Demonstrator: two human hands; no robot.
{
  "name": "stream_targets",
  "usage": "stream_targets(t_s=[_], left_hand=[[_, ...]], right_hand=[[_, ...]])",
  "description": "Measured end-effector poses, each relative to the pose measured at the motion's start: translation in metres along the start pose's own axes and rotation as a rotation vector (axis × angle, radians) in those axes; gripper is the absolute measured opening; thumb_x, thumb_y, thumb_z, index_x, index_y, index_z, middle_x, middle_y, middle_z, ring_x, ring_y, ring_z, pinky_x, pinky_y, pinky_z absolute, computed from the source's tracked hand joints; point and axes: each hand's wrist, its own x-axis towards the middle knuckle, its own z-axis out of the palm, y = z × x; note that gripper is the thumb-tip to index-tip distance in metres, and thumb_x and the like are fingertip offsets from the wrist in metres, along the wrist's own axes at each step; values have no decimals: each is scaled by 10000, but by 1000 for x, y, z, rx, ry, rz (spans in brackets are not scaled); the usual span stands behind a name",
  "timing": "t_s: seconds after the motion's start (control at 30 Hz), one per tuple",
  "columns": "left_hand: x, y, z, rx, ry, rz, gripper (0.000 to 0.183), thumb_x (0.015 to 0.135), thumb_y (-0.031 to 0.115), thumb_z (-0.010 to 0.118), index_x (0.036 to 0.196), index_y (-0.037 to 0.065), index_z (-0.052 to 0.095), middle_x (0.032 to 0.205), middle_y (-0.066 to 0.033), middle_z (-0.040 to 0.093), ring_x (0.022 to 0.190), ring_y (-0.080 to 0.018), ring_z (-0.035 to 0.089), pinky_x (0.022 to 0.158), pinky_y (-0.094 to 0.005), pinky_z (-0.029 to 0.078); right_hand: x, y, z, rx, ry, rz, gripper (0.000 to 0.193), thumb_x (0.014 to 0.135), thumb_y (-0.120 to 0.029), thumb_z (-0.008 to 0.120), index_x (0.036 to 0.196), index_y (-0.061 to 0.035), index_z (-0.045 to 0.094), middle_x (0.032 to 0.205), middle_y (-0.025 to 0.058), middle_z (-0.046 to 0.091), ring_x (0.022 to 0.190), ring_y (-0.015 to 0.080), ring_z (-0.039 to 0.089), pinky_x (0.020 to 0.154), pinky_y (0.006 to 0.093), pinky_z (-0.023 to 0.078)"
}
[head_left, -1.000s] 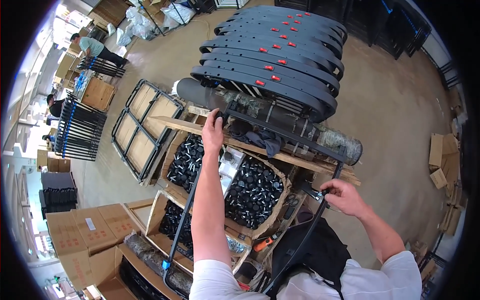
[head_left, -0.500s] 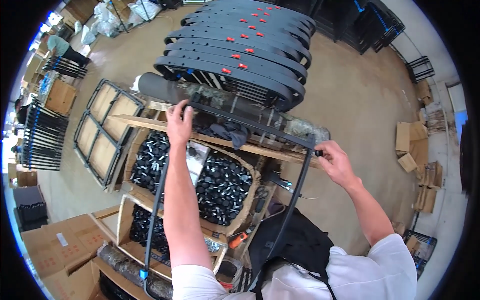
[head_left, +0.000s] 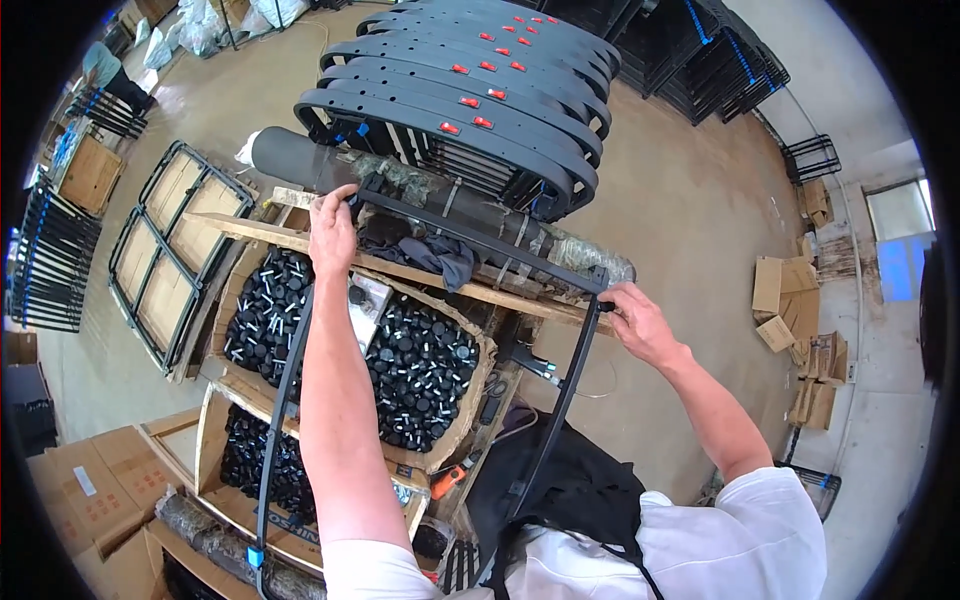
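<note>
A black metal frame [head_left: 470, 237] stretches in front of me, its far bar resting across the padded rail and its two side bars running back toward my body. At the right far corner my right hand [head_left: 645, 325] is closed, fingertips pinching a small black knob [head_left: 605, 306] against the frame. My left hand [head_left: 331, 235] is closed at the left far corner; whatever its fingertips pinch is mostly hidden. Below the frame, an open cardboard box [head_left: 480, 400] holds many black round-headed knobs with silver bolts [head_left: 425, 365]. A white carton piece [head_left: 368, 312] stands among them.
Stacked dark curved frames with red clips [head_left: 470, 110] stand beyond the rail [head_left: 290, 165]. A second box of knobs [head_left: 260, 465] lies nearer left. An orange-handled tool [head_left: 450, 480] and a grey cloth [head_left: 430, 262] lie close by. A person [head_left: 115, 75] is far left.
The whole scene has shifted left and slightly up as my head turned. Both hands stay at the frame's far corners, the right fingers drawn closer around the knob.
</note>
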Motion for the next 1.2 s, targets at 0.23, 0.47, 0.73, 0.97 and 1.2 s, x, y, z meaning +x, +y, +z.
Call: stream_targets(t_s=[0.23, 0.47, 0.73, 0.97, 1.2], left_hand=[[1, -7, -9, -29, -5, 20, 294, 1039, 247, 639, 1314, 253, 744, 1282, -105, 665, 1141, -277, 676, 1026, -387, 518], [1, -1, -5, -116, -3, -120, 299, 1031, 278, 655, 1316, 209, 717, 1258, -81, 720, 1090, -235, 698, 977, -376, 530], [-6, 10, -9, -29, 40, -27, 317, 1014, 315, 679, 1320, 245, 717, 1274, -100, 648, 1124, -275, 686, 998, -398, 525], [-10, 25, -9, 62, 12, -189, 281, 1028, 273, 650, 1299, 272, 727, 1342, -95, 655, 1216, -303, 659, 1020, -427, 517], [-11, 13, -11, -38, 39, -139, 300, 1040, 245, 602, 1328, 232, 686, 1282, -118, 719, 1191, -319, 673, 1045, -437, 508]], right_hand=[[9, -3, 5, -285, -102, 108, 298, 976, -221, 682, 1226, -61, 670, 1125, 155, 691, 997, 355, 713, 854, 445, 583], [25, -16, 9, -352, -105, 232, 296, 1032, -314, 626, 1215, -83, 647, 910, 222, 742, 890, 407, 736, 823, 522, 577], [17, -5, 3, -355, -199, 152, 439, 1034, -411, 604, 1228, -17, 590, 782, 230, 723, 776, 448, 720, 740, 568, 564], [32, -22, -10, -675, -353, 273, 551, 940, -496, 701, 1223, -33, 602, 882, 230, 735, 844, 426, 728, 735, 556, 569], [15, -29, -17, -726, -455, 84, 371, 899, -372, 715, 1079, -48, 712, 936, 199, 744, 922, 381, 736, 780, 501, 584]])
